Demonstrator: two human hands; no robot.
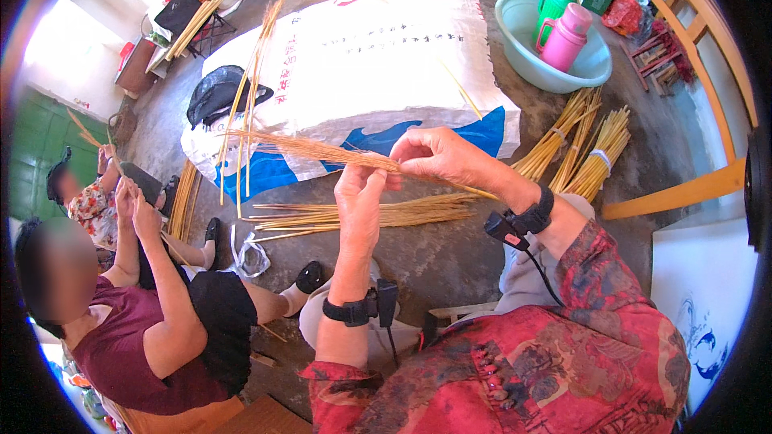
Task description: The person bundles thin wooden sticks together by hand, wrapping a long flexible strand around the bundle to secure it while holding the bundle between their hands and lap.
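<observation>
My left hand [359, 199] and my right hand [438, 157] are both closed on a thin bunch of straw-coloured sticks [310, 147] that juts out to the left at chest height. The right hand pinches it from above, the left grips it just below and to the left. Each wrist wears a black band with a small device. Below the hands a loose pile of the same sticks [370, 214] lies on the concrete floor.
A big white and blue sack [378, 56] lies ahead with long sticks on it. Tied stick bundles [581, 145] rest at right. A teal basin [515, 28] holds pink and green flasks. Two seated people [145, 305] handle sticks at left.
</observation>
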